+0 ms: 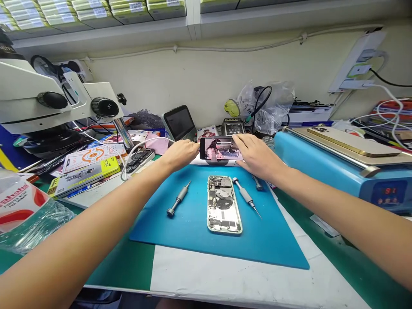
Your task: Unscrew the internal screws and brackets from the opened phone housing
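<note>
A smartphone [216, 149] with a lit video picture stands sideways on a white holder at the back of the blue mat [189, 227]. My right hand [254, 154] grips its right end, fingers over the top edge. At the left end, my left hand [184, 152] is closed; what its fingertips pinch is hidden. A white cable [141, 143] runs up to behind that hand. An opened phone [224, 206] with bare inner parts lies on the mat, between one grey screwdriver [179, 198] and another screwdriver [246, 195].
A microscope [58, 98] and phone part boxes [86, 174] crowd the left, with a plastic-wrapped pack [25, 210] in front. To the right, a blue heating plate [341, 171] carries a gold phone back [357, 141]. A small dark screen [179, 122] stands behind.
</note>
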{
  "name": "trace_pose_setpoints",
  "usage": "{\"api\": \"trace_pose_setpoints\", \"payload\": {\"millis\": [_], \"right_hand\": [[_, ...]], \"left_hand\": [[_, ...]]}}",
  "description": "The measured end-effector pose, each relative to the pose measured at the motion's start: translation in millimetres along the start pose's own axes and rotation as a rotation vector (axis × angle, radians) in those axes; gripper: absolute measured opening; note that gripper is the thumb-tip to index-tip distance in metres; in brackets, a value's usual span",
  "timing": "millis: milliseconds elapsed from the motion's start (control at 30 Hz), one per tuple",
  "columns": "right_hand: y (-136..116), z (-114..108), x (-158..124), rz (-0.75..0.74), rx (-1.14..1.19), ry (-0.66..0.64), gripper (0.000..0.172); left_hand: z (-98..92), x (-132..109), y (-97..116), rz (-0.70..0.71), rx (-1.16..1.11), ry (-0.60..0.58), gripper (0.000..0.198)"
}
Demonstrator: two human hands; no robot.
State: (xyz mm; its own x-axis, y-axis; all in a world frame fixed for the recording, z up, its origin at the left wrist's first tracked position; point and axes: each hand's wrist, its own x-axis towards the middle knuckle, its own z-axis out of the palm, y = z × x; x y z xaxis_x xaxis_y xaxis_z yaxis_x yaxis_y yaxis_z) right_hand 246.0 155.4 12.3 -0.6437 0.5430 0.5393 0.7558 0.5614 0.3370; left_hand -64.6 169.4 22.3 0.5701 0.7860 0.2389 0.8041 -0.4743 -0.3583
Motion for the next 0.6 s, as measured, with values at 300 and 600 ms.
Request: {"api": "trace_pose_setpoints", "payload": {"millis": [300, 600], "right_hand": [[6, 4, 1, -0.03, -0.002, -0.006, 0.054], [12, 1, 0, -0.044, 0.001, -0.038, 0.057]], "left_hand": [[17.7, 0, -17, 0.053, -0.053, 0.042, 0.041], [20.8, -11, -40, 0.062, -0.066, -0.038, 0.039]]}}
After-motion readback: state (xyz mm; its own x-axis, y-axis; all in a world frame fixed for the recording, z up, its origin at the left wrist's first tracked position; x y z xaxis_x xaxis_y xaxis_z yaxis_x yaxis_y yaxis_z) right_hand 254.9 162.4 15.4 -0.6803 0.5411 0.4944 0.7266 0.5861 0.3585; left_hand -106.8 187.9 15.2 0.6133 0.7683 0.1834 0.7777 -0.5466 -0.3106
